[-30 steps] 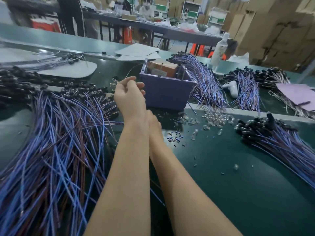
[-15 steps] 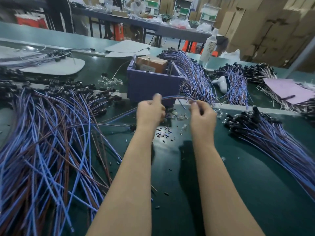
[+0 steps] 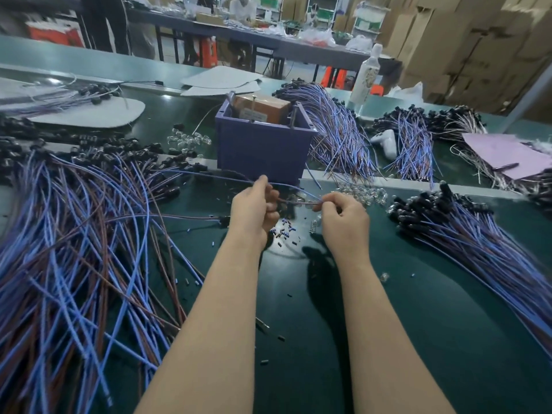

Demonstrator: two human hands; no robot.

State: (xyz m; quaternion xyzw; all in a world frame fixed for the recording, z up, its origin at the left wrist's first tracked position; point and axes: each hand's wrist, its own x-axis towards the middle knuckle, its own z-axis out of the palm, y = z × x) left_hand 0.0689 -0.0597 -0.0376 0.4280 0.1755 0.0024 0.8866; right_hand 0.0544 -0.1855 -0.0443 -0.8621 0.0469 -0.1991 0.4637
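- Head view is showing the left hand (image 3: 254, 209) and the right hand (image 3: 343, 222) hovering above the green worktop (image 3: 418, 324), just in front of the purple bin (image 3: 263, 147).
- Fingers (image 3: 327, 201) of both hands are pinching one blue wire (image 3: 215, 175), holding it between them.
- That wire is trailing left towards the loose wire pile (image 3: 74, 249).

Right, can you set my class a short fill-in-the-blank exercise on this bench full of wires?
1. The left hand and the right hand pinch one wire in front of a ____ box.
2. Inside that box sits a ____ carton.
3. The largest loose heap of wires lies on the person's ____ side.
Missing words: purple; brown; left.
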